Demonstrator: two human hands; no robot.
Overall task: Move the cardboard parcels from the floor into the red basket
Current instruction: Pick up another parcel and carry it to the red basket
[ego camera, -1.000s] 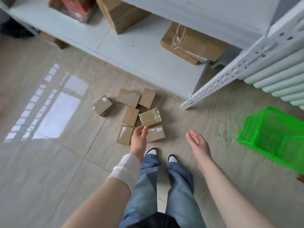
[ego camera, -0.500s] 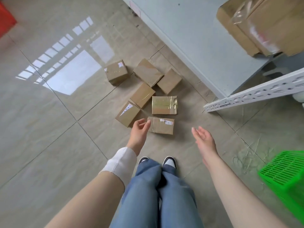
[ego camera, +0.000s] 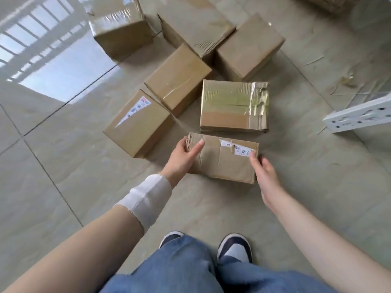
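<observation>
1. Target: nearest parcel (ego camera: pixel 224 158), centre of frame, flat on the tile floor (ego camera: pixel 63 187), just below the taped parcel (ego camera: pixel 233 105) and right of the labelled parcel (ego camera: pixel 137 123).
2. Left hand (ego camera: pixel 182 158) is cupped on the box's left end, thumb laid across the top. Right hand (ego camera: pixel 265 172) sits at the right end, fingers spread wide, fingertips (ego camera: pixel 252 155) touching the top-right corner by the label. Neither hand is clamped yet, and the box looks to be on the floor.
3. Good grip, imo: press both palms flat on the short ends, fingers curling under the bottom edge, w/ even squeeze.
4. Lift straight up so it clears the neighbours w/o nudging them.
5. Cardboard looks creased and soft at the left end, so don't crush it.
6. Red basket isn't in frame; find it before turning.
7. Six more parcels wait in the upper half.
</observation>
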